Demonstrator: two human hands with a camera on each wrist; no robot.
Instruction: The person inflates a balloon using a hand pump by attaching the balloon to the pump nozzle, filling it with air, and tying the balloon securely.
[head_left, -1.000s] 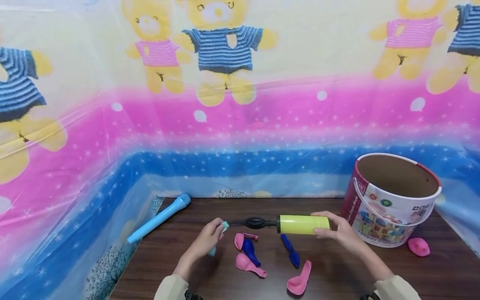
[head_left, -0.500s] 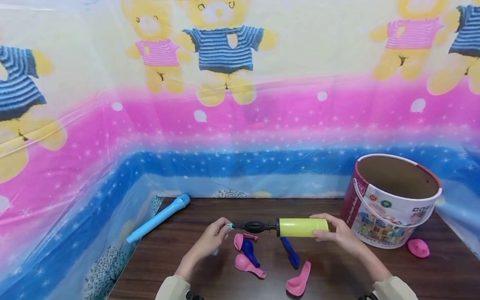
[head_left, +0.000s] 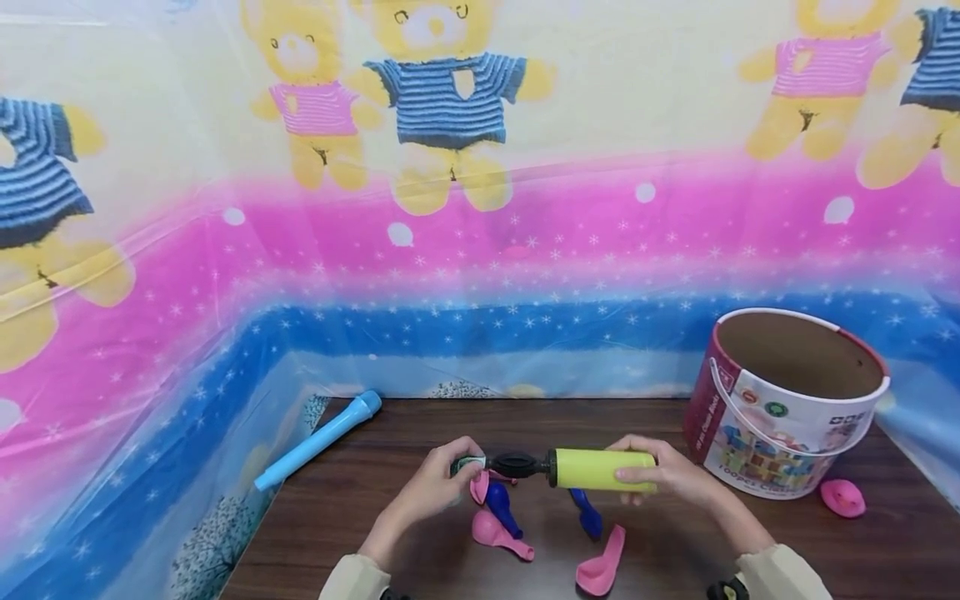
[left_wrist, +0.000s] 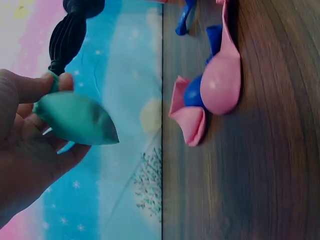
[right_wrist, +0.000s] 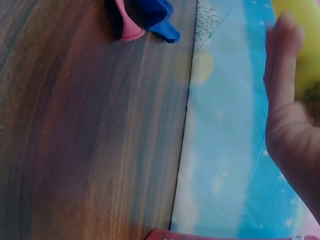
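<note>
A mint-green balloon hangs with its neck on the tip of a hand pump's black nozzle. My left hand pinches the neck there between thumb and fingers. The pump's yellow-green barrel lies level above the table, gripped at its right end by my right hand. In the right wrist view that hand is blurred and the barrel shows only partly.
Below the pump on the dark wooden table lie pink balloons and blue balloons. A light-blue tube is at the left. At the right stand a lidless bucket and a small pink item.
My left hand has moved right, bringing the balloon's neck from beside the nozzle onto its tip. The pump has come slightly down and nearer, in my right hand's grip.
</note>
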